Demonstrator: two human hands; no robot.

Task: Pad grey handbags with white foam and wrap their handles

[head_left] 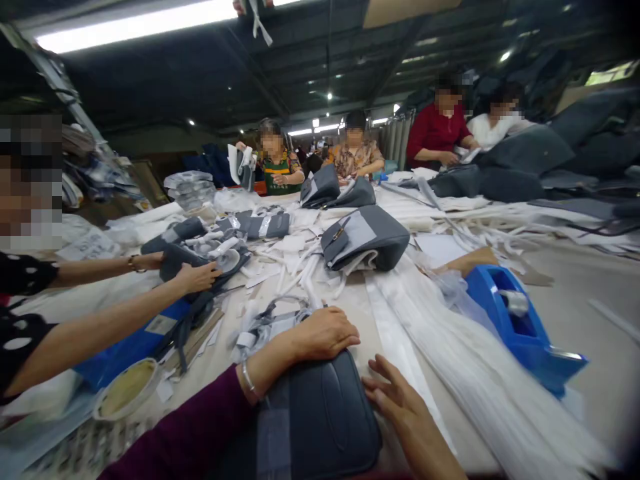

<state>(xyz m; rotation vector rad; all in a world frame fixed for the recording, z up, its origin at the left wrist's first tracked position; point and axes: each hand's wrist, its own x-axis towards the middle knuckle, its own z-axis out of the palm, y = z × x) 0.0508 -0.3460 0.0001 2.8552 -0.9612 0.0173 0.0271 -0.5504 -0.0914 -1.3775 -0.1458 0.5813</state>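
Left hand (320,335) on gray bag (320,417) (blue tape dispenser (515,327) nearby).

Overhead, a dark factory ceiling (320,60) on steel beams carries a long fluorescent tube light (130,27) and small round lamps (329,97). A long work table (565,280) runs toward the far end, near a grey pleated curtain (395,137). High at far right, a bright window (605,73) is probably there, though glare blurs it.
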